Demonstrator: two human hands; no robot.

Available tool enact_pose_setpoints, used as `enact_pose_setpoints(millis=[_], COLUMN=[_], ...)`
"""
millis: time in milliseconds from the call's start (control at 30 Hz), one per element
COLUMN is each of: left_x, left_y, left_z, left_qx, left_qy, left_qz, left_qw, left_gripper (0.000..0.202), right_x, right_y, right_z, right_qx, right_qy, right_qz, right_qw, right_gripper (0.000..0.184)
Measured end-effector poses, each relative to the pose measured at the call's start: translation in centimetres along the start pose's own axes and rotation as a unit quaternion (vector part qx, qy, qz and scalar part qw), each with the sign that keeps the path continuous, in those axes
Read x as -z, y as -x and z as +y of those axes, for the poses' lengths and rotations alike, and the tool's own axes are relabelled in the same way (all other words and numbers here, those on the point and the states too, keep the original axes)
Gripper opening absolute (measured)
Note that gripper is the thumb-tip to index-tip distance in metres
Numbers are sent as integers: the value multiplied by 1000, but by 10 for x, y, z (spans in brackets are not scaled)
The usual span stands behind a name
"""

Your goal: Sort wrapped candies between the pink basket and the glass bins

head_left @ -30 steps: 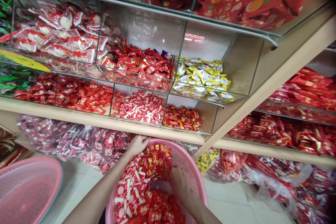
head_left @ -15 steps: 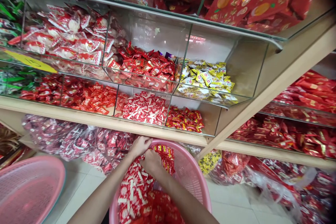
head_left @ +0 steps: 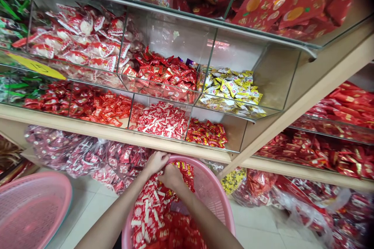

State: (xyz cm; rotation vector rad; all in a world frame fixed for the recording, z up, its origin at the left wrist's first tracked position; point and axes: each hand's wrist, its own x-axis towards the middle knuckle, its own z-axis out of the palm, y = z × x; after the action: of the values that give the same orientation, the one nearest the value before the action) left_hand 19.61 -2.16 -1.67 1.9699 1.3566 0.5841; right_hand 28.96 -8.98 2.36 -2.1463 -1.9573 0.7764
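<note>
A pink plastic basket (head_left: 214, 202) stands in front of me, with wrapped candies in separate heaps inside it. Red-and-white candies (head_left: 144, 210) fill its left side, plain red ones (head_left: 178, 233) lie near me, and red-and-yellow ones (head_left: 188, 173) are at the far side. At the basket's far left rim is my left hand (head_left: 157, 162), its fingers curled closed. Just right of it, my right hand (head_left: 172, 177) is closed low over the candies. What either hand holds is hidden by the fingers.
Glass-fronted candy bins (head_left: 163, 120) line the wooden shelf (head_left: 117, 132) just beyond the basket. Another pink basket (head_left: 35, 206) is at the lower left. Bagged candies (head_left: 87, 159) lie on the floor under the shelf, with more bags (head_left: 306, 202) at right. A slanted wooden post (head_left: 292, 113) rises at right.
My right hand has shifted slightly up and right, its wrist turning a little. My left hand and the basket stay nearly in place. The view has moved slightly.
</note>
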Motion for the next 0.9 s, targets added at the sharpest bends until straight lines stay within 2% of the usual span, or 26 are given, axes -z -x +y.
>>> enact_pose_setpoints(millis=[100,167,300,400,467,533,733,900], left_x=[0,0,-1,-3,-3,-4,-1,0], left_y=[0,0,-1,-1,-2,-2,-1,-1], left_z=[0,-1,-1,-2,-3,-3,0,2], left_qx=[-3,-8,-14,-7,-6,-10,-8,-5], left_qy=[-1,-2,-4,-9,-15,-21,-6,2], left_qz=[3,6,8,4,3,5,2,-3], left_qw=[1000,1000,1000,1000,1000,1000,1000,1000], left_gripper=[36,35,37,41,43,44,39,39], right_x=[14,25,41,44,42,40,39,42], right_y=[3,7,17,22,23,23,16,7], right_z=[10,27,86,129,144,146,126,121], right_qx=[15,48,71,50,33,20,4,-20], right_qy=[-30,-90,-250,-265,-237,-212,-213,-158], right_qz=[17,17,36,83,110,114,73,55], right_qw=[999,995,965,959,965,970,974,986], right_gripper=[15,25,37,41,42,41,36,37])
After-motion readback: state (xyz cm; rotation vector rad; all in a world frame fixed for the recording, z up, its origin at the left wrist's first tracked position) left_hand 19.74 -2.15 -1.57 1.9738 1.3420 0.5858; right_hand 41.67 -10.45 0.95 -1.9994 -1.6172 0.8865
